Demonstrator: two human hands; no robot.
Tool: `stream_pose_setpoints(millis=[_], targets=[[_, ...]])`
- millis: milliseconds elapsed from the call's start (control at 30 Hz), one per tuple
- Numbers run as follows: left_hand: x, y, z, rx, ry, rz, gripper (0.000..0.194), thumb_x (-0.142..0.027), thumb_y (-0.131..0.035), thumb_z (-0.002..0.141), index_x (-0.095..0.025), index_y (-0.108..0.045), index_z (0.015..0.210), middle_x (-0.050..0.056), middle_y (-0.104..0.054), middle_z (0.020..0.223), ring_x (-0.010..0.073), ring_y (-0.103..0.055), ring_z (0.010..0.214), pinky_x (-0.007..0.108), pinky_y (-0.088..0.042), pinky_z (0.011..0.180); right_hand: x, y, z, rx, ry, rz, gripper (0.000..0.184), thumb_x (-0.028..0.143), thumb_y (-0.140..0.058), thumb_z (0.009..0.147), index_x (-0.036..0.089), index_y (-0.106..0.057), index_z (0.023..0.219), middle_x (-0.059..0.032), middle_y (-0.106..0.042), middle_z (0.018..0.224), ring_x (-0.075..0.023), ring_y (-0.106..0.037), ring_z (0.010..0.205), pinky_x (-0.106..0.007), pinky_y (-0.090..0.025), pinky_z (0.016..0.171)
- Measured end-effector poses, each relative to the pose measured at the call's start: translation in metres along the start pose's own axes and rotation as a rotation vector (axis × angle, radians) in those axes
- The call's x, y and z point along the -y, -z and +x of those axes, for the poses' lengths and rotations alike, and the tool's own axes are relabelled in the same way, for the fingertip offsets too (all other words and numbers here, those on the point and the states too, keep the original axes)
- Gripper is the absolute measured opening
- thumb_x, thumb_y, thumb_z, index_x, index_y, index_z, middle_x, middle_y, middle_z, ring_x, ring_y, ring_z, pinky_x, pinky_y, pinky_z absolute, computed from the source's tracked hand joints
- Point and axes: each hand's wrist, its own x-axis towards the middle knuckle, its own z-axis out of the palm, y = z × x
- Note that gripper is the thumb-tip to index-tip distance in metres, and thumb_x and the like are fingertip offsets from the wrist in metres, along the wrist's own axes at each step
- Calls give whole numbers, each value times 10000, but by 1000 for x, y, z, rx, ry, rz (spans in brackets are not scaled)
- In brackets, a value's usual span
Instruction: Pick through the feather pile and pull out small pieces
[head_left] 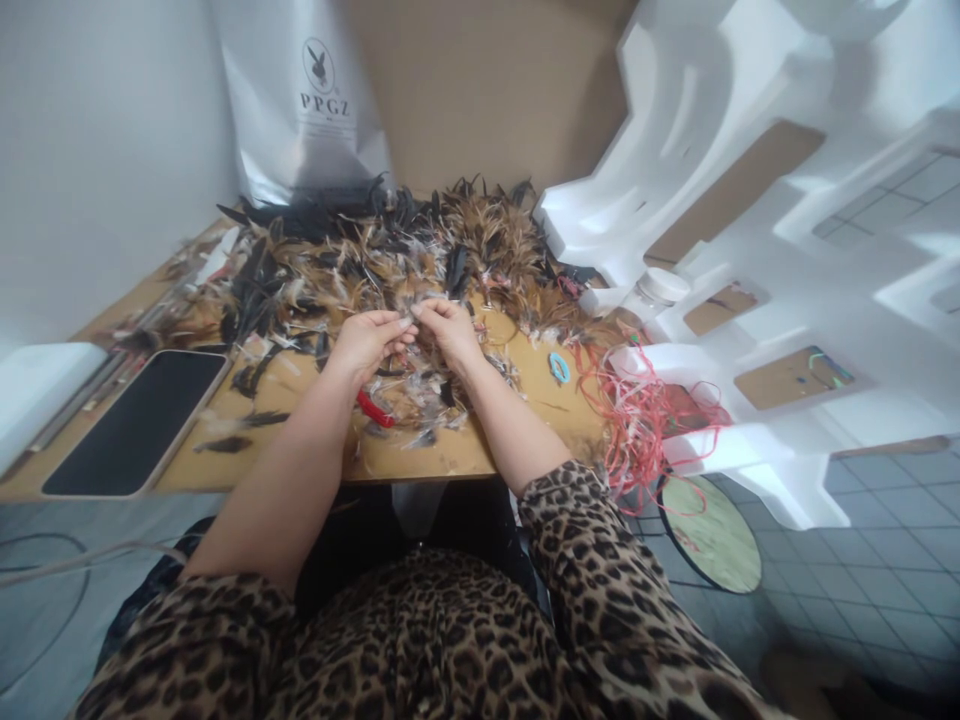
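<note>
Over the middle of the table (547,405), both my hands meet with their fingertips pinched close together. My left hand (373,342) is closed on what looks like a small greyish feather (412,300), though the fingers cover most of it. Thumb and forefinger of my right hand (448,328) pinch at the same spot. Brown and black feathers (495,235) lie heaped behind the hands, and smaller loose bits are scattered beneath them. Just below my left hand rests a red curved object (374,408), whose kind I cannot make out.
A dark-screened phone (139,425) lies at the left, beside a white box (45,390). Pink strings (637,420) tangle at the right edge, near a light blue ring-shaped item (559,367). White foam pieces (720,200) lean at the right. A silver bag (300,100) stands behind.
</note>
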Motion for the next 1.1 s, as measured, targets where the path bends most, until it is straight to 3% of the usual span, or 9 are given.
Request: stream_pose_setpoints(millis=[233,467,667,933,1000,1100], targets=[[2,2,1,29,-5,18,102,-153,-689,632,-78,-659,694,60,-645,606,66,-573,490,139,-441,457,-7,-1,2,48,-35,83,267,359,-717,585,164,-566,685,74,-481,480,-31,-351,404,-178,-262,412],[-2,4,0,19,-25,44,134,-192,-699,635,-88,-648,702,67,-661,665,77,-592,529,136,-417,441,-5,0,1,29,-46,5,288,391,-702,604,155,-598,735,65,-489,487,-42,-366,435,-182,-281,429],[-9,9,4,-150,-127,-148,90,-175,-662,689,-106,-611,666,25,-633,643,31,-545,499,104,-375,423,1,19,9,47,106,-375,218,325,-665,629,127,-644,716,37,-564,577,-51,-429,516,-199,-357,540],[-9,14,9,-186,-87,-253,97,-155,-665,695,-122,-577,672,9,-616,649,13,-511,487,88,-358,414,-3,30,11,406,120,-747,117,215,-593,655,119,-651,690,3,-627,636,-69,-510,569,-197,-389,586],[-9,14,9,-182,-90,-263,104,-158,-667,692,-122,-574,667,9,-618,650,11,-507,487,87,-356,415,-4,28,11,383,176,-811,119,205,-578,671,126,-653,719,4,-622,645,-74,-509,580,-202,-388,598],[-8,15,10,-187,-98,-275,103,-158,-670,685,-121,-575,672,11,-621,650,10,-502,486,87,-351,414,-4,24,10,238,309,-912,150,232,-566,704,145,-656,786,11,-583,646,-88,-493,597,-222,-389,625]])
